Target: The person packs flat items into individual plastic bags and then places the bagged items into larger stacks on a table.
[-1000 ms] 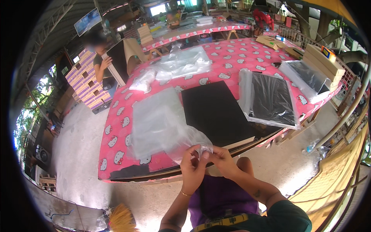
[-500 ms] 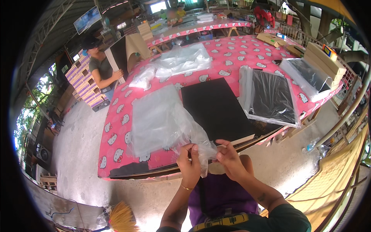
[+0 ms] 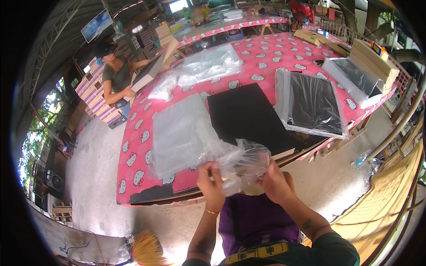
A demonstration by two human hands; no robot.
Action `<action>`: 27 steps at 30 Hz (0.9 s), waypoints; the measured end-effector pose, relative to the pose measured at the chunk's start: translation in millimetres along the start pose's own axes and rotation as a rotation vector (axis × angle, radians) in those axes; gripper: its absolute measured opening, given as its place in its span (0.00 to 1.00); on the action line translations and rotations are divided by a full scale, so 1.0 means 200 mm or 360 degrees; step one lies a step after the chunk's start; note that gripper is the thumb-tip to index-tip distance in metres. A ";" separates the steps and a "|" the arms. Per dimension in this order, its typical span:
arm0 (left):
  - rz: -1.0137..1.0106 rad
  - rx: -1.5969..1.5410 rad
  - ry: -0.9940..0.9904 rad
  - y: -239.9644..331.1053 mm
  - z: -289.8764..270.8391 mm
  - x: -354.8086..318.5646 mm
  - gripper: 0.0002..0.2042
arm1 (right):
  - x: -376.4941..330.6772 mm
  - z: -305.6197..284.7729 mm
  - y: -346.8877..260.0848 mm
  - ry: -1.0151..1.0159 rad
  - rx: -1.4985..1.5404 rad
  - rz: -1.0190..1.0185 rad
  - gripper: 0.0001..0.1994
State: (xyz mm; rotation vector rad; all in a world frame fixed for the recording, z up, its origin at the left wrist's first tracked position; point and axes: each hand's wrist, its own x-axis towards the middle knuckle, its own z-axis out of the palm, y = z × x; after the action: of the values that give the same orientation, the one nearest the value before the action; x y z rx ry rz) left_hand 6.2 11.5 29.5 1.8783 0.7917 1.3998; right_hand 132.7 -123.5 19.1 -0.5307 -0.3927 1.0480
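Pink tabletop (image 3: 266, 48): two forearms (image 3: 205, 237) are slanting toward its near edge.
Left hand (image 3: 211, 186) and right hand (image 3: 276, 182), apart, are gripping one clear bag (image 3: 244, 162) in bent fingers, near one black board (image 3: 244, 115).

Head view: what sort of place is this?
Likely a small packing workshop: clear plastic bags and a black panel in plastic lie on a pink-covered table, with stacked boxes beyond.

Dark green sleeve (image 3: 336, 249), thin gold bracelet (image 3: 212, 212), left wrist — purple garment (image 3: 262, 217) — yellow-and-black piece (image 3: 257, 254) in front
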 end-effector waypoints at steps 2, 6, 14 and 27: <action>0.0216 0.0146 -0.0155 0.07 0.03 -0.03 0.04 | -0.01 -0.01 0.05 0.0008 -0.0162 0.0096 0.21; 0.0289 0.0089 -0.0313 0.05 0.08 -0.10 0.03 | 0.01 -0.04 0.05 0.0179 -0.0108 0.0101 0.15; -0.0066 0.0012 -0.0067 -0.15 -0.12 0.08 0.03 | 0.08 -0.09 -0.31 0.0633 0.0461 -0.0111 0.09; 0.0452 -0.0048 -0.1483 0.40 -0.14 0.22 0.30 | 0.01 0.30 -0.47 -0.1556 -0.2093 -0.0368 0.14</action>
State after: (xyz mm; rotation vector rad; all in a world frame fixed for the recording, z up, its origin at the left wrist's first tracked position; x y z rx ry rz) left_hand -3.7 1.7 124.3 2.3426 0.0376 0.5163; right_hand 167.5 -145.5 123.3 -1.0547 -2.0251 0.6370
